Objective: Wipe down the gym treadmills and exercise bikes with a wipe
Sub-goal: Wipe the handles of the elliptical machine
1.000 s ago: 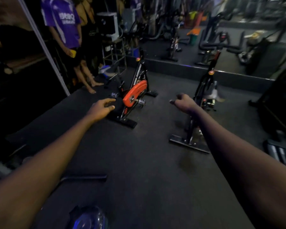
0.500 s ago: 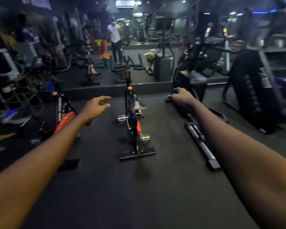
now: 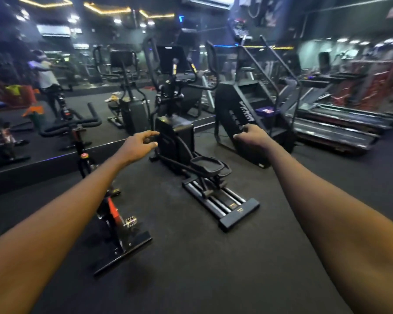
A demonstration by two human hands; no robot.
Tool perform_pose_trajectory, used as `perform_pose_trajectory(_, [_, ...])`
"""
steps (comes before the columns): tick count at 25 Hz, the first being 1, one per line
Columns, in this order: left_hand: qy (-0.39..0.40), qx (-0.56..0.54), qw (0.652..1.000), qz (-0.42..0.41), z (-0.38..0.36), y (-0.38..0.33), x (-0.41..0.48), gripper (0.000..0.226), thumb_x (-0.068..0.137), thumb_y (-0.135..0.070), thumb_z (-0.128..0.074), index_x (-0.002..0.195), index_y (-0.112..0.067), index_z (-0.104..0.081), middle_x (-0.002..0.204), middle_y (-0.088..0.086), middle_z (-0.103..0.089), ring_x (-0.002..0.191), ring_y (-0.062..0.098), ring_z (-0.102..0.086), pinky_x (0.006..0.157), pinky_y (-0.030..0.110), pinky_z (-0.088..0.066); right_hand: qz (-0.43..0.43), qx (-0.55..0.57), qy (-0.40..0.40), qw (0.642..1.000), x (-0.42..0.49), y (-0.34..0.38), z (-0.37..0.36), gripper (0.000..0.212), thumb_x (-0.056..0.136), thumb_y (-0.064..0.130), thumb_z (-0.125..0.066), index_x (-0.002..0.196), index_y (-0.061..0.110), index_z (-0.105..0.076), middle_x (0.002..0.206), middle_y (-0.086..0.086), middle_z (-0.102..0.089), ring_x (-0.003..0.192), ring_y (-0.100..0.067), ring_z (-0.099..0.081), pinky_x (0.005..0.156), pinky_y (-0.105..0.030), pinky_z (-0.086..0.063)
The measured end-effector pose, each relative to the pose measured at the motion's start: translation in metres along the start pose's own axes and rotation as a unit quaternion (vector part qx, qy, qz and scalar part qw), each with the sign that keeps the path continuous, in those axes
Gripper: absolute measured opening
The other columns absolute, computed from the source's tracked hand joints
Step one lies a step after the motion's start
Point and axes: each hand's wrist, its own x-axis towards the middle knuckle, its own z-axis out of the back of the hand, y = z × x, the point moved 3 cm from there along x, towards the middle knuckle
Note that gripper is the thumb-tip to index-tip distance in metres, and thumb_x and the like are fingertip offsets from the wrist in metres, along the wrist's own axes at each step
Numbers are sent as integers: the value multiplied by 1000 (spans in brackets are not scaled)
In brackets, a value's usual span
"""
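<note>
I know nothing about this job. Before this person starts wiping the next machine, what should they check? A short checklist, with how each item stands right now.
1. Wipe in hand: cannot tell. The left hand is open and empty; the right hand is curled, and nothing shows clearly in it.
2. Hand on a machine: not ok. Both hands hover in the air, touching nothing.
3. Exercise bike found: ok. An exercise bike stands under the left arm.
4. Treadmill found: ok. A treadmill stands at the far right.
5. Right machine ahead: not ok. The elliptical trainer is straight ahead, neither bike nor treadmill.
</note>
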Motion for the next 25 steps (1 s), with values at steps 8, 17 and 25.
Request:
perform_pose_trajectory(8, [35,-14,997,-74,-109,-117,108,41,94,-24,-63,134,-29,-58,119,2,-64,116,15,-57,93,23,-38,-54,0,-57,997,35,-106,114,53,81,35,-64,129,13,-56,127,-8,-61,116,-27,-57,88,-29,-42])
perform_pose_trajectory(17, [95,-42,987,-123,-233,-201,254,39,91,-32,-63,130,-36,-58,118,-3,-66,115,15,-61,104,40,-46,-92,-7,-83,992,140,-225,181,33,84,26,-61,114,12,-59,116,-10,-64,99,-26,-57,77,-27,-37])
perform_pose_trajectory(25, [113,-44,977,-174,-326,-270,442,42,94,-30,-62,136,-32,-56,130,5,-61,126,18,-54,101,33,-42,-135,-38,-134,981,282,-302,246,67,86,31,-60,146,9,-40,150,-13,-44,136,-30,-43,104,-30,-37])
